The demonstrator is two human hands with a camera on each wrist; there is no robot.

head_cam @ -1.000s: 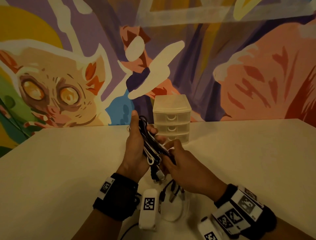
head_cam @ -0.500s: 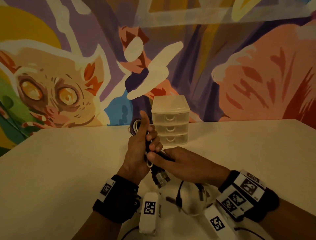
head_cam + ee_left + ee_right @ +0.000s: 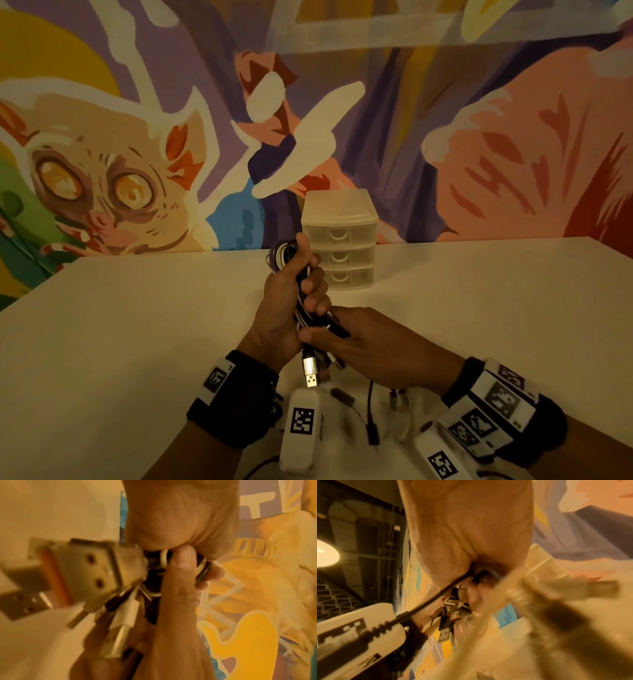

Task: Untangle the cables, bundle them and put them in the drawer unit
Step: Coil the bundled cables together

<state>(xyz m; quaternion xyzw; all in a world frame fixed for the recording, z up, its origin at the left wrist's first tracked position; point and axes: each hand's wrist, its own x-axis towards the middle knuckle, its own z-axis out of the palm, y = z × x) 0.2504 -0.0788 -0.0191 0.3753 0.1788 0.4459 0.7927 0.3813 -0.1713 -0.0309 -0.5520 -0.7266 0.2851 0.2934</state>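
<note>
My left hand (image 3: 291,301) grips a bundle of black and white cables (image 3: 301,308) upright above the table, its fingers curled round them. The folded loops (image 3: 281,255) stick out above the thumb. My right hand (image 3: 363,342) holds the lower part of the bundle, thumb across the strands. A silver USB plug (image 3: 310,371) and other loose plug ends (image 3: 371,433) hang below both hands. Up close, the left wrist view has the plugs (image 3: 82,566) and the cable strands (image 3: 164,561). The clear three-drawer unit (image 3: 340,240) stands just behind the hands, drawers closed.
The white table (image 3: 120,342) spreads out on both sides. A painted mural wall (image 3: 479,137) rises right behind the drawer unit. White wrist cameras with markers (image 3: 301,428) sit under both wrists.
My right hand has slid left along the bundle, closer to my left hand. My left hand has closed tighter round the cables, and the dangling plug ends have swung.
</note>
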